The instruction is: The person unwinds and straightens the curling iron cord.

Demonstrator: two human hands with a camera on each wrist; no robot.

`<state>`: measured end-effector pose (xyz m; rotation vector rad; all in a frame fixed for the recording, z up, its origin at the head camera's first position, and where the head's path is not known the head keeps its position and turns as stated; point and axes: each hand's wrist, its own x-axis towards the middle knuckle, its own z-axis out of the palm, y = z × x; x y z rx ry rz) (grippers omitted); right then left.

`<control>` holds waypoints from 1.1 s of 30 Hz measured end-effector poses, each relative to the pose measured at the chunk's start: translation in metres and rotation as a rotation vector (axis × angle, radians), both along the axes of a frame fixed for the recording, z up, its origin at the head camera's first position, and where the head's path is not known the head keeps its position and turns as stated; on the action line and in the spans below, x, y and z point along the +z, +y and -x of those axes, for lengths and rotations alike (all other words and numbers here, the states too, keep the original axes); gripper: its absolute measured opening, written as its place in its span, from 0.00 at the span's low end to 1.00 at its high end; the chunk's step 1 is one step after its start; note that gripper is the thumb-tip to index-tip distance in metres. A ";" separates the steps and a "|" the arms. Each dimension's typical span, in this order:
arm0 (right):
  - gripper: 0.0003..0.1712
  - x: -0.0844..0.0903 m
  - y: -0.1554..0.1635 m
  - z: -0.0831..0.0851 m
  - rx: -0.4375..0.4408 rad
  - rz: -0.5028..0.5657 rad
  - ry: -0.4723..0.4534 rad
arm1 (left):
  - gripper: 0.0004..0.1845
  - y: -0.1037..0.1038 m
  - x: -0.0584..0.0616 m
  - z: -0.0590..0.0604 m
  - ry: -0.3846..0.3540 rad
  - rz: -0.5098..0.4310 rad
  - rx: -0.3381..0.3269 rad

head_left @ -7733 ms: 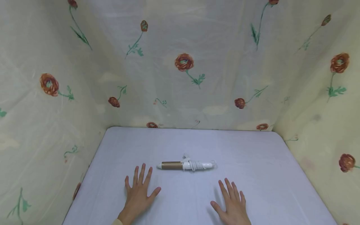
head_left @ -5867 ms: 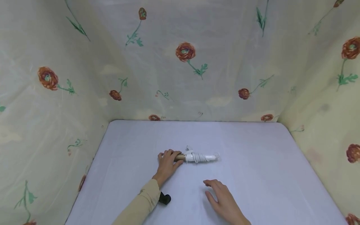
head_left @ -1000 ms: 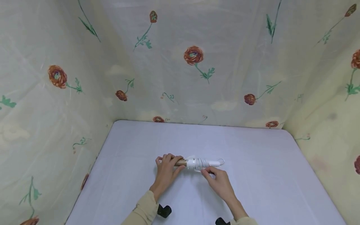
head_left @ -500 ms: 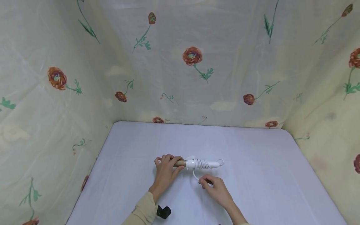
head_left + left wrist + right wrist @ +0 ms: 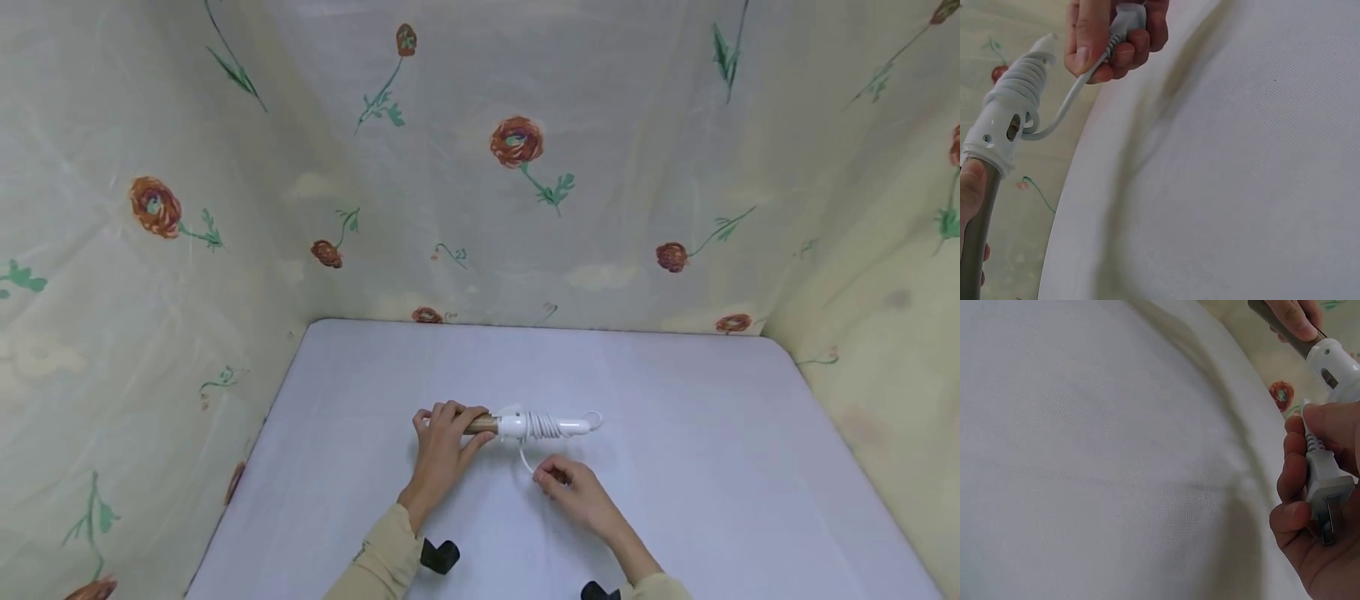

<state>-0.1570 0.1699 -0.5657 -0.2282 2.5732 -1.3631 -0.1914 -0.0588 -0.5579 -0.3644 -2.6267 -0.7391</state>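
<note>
A curling iron [image 5: 512,427] with a brown barrel and white handle lies crosswise in the head view, handle to the right. My left hand [image 5: 437,454] grips its barrel [image 5: 980,215]. Several turns of white cord [image 5: 1019,81] wind round the handle, and a small loop sticks out at its far end. One stretch of cord [image 5: 1063,115] runs free from the coil to my right hand [image 5: 573,492]. That hand pinches the cord where it meets the white plug [image 5: 1327,478], whose metal prongs [image 5: 1332,519] show in the right wrist view.
The table [image 5: 675,433] has a white cover and rounded far corners. Flower-printed cloth [image 5: 570,242] stands behind it and along both sides. Black wrist pieces [image 5: 440,557] show by the sleeves [image 5: 382,550].
Both hands first lay spread on the table. The left then took hold of the barrel. The right reached the cord and drew its plug end away from the handle, towards me.
</note>
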 end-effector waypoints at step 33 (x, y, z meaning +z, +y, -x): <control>0.10 -0.014 0.015 0.035 0.079 0.001 0.049 | 0.19 -0.009 0.003 -0.003 0.052 -0.034 -0.056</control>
